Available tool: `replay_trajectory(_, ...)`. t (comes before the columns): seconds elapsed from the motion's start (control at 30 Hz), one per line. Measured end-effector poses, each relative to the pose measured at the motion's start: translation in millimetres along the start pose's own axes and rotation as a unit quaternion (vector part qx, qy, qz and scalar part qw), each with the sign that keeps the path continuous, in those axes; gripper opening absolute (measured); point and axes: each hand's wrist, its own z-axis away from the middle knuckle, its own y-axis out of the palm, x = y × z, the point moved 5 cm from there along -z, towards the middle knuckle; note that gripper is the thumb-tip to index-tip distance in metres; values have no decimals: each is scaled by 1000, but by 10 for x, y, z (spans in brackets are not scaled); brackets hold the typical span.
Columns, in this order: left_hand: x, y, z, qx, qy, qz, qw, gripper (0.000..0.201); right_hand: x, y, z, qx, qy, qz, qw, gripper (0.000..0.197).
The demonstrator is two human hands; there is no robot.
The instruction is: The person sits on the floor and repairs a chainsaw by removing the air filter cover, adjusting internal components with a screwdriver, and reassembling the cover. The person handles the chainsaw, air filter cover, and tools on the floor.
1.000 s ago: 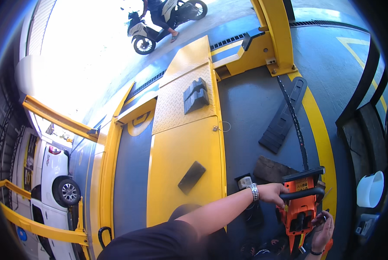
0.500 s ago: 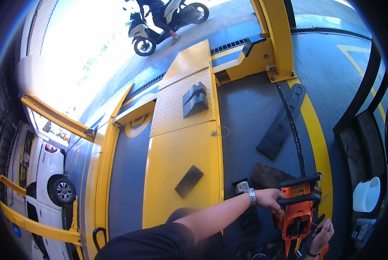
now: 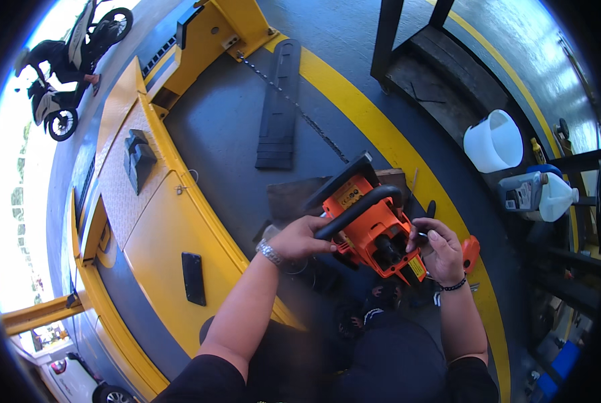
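An orange chainsaw [image 3: 374, 215] lies on the floor in front of me, its long chain [image 3: 294, 107] stretching away toward the foot of a yellow post. My left hand [image 3: 299, 238] is closed on the left end of the saw's black front handle [image 3: 357, 209]. Close to the right side of the saw body, my right hand [image 3: 441, 252] pinches a small thin piece, mostly hidden by the fingers. A loose orange cover [image 3: 472, 253] sits just beyond that hand. Left of the chain lies a black bar cover [image 3: 278, 107]; a dark wooden board [image 3: 287, 198] is under the saw's front.
A yellow lift ramp [image 3: 159, 228] runs along my left, with a black phone [image 3: 193, 279] and a rubber block [image 3: 138, 160] on it. To the right are a dark metal frame [image 3: 441, 67], a white bucket [image 3: 493, 142] and plastic jugs [image 3: 539, 195]. A person sits on a motorbike [image 3: 62, 80].
The view has swung right, so the ramp and motorbike appear farther left. My left hand stays on the saw's handle. My right hand is now closer to the saw body.
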Motion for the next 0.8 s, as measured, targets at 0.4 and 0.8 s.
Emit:
replay_trajectory(0.4,-107,38,58,-21,-59,31,998,30,168,-64,-58,220,84,270,934,40)
replay_trajectory(0.8,25,-24,42,-15,-33,-12,999,36,97,-23,-82,-209,-57,334,917,49)
